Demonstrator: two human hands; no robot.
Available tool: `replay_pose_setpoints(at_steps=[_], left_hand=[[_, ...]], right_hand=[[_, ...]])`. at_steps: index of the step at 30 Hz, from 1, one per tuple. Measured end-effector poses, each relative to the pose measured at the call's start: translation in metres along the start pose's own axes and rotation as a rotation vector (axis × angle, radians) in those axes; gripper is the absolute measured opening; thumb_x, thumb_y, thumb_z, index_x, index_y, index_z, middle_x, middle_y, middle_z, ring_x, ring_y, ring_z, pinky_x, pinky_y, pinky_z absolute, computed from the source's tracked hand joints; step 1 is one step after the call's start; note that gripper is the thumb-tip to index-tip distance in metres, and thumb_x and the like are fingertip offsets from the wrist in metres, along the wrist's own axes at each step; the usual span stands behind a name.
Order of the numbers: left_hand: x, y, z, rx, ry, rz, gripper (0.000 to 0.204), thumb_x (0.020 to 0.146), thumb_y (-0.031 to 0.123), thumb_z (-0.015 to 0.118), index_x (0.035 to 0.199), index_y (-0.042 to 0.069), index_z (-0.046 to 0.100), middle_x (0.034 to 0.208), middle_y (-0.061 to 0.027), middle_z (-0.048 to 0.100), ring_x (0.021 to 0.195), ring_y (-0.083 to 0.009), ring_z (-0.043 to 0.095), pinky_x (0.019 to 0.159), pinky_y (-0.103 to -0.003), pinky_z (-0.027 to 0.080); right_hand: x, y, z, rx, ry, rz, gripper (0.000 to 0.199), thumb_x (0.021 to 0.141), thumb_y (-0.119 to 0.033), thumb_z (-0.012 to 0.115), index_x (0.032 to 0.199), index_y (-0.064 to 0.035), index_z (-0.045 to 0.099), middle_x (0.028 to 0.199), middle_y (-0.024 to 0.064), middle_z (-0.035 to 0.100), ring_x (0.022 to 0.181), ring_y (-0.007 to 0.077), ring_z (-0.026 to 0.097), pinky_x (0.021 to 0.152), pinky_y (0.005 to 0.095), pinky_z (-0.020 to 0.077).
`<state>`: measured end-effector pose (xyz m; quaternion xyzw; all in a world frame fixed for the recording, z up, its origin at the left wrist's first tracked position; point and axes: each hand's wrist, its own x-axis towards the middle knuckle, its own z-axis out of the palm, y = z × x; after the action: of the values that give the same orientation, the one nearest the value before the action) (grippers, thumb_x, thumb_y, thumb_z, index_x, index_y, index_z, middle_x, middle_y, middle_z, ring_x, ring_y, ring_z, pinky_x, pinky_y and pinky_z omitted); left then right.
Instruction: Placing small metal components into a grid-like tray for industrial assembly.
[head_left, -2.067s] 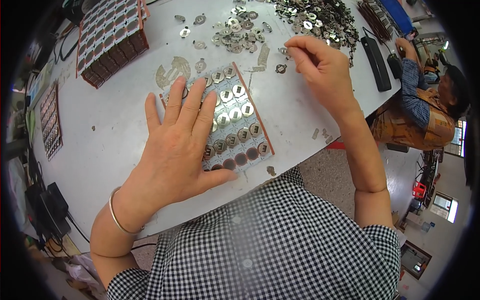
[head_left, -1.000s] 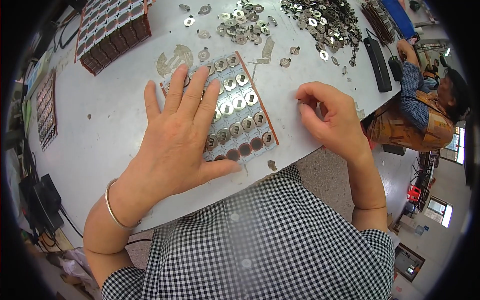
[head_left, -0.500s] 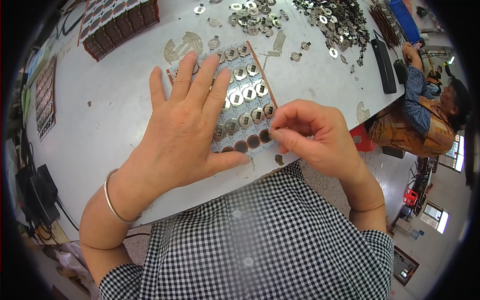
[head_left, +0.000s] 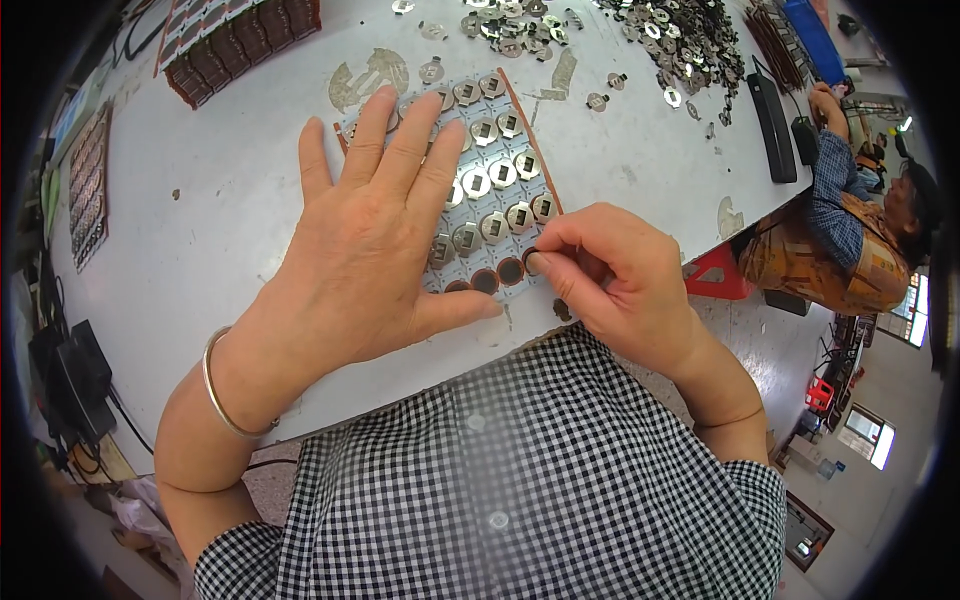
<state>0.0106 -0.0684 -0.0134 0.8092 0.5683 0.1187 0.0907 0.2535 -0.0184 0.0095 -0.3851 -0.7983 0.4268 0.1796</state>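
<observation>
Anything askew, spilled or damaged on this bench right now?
Nothing looks damaged. The tray of round cells lies at an angle to the table edge, pinned flat by the left hand; the right hand pinches at its near corner. Loose metal tabs lie scattered in a heap at the far side, more a supply than a spill.

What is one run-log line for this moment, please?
left hand: flat on cell tray | right hand: pinching small metal disc at tray's near edge | loose discs: far side
</observation>
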Motion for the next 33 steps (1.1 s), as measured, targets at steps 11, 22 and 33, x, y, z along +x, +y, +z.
replay_pose_setpoints(at_steps=[11,22,33], left_hand=[[0.000,0.000,-0.001,0.022,-0.003,-0.007,0.121,0.065,0.069,0.081,0.152,-0.005,0.040,0.160,-0.0262,0.035,0.152,-0.0465,0.026,0.116,-0.072,0.016],[0.002,0.001,-0.003,0.017,-0.006,-0.012,0.123,0.063,0.069,0.083,0.154,-0.002,0.039,0.161,-0.0262,0.035,0.151,-0.0467,0.028,0.116,-0.071,0.016],[0.003,0.001,-0.004,0.019,-0.028,-0.010,0.124,0.065,0.071,0.081,0.155,-0.002,0.037,0.162,-0.0269,0.034,0.151,-0.0480,0.028,0.117,-0.070,0.014]], right_hand=[[-0.008,0.013,0.011,-0.279,0.177,-0.267,0.022,0.081,-0.004,0.081,0.102,-0.0033,0.075,0.092,0.0069,0.065,0.072,0.0161,0.059,0.059,0.0278,0.0469],[-0.006,0.025,0.012,-0.293,0.189,-0.391,0.031,0.071,-0.006,0.085,0.100,-0.0028,0.075,0.089,0.0070,0.064,0.071,0.0212,0.058,0.065,0.0333,0.0467],[-0.007,0.020,0.003,-0.342,0.109,-0.384,0.034,0.075,-0.007,0.083,0.107,-0.0049,0.073,0.092,0.0074,0.066,0.072,0.0224,0.062,0.063,0.0347,0.0479]])
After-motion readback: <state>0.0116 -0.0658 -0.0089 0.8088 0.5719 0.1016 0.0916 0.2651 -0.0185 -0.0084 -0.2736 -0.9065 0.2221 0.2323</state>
